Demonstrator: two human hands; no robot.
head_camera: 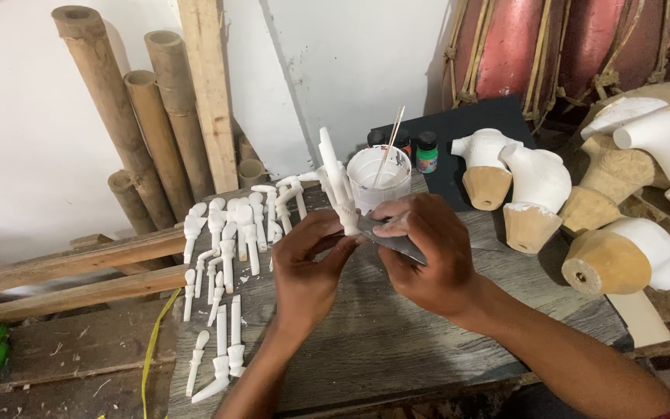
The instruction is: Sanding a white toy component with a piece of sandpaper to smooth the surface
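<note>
My left hand (309, 268) grips the lower end of a long white carved arm piece (333, 174) that points up and away from me. My right hand (428, 252) holds a grey piece of sandpaper (398, 244) pressed against the base of that piece. Both hands meet over a weathered wooden board (381, 341). Behind the white piece stands a white plastic cup (378, 177) with a thin stick in it.
Several white carved limb pieces (230, 248) lie in rows on the board's left. White-painted wooden torsos (540, 190) lie at the right. Small paint bottles (426, 151) stand behind the cup. Bamboo poles (129, 109) lean on the wall at the left.
</note>
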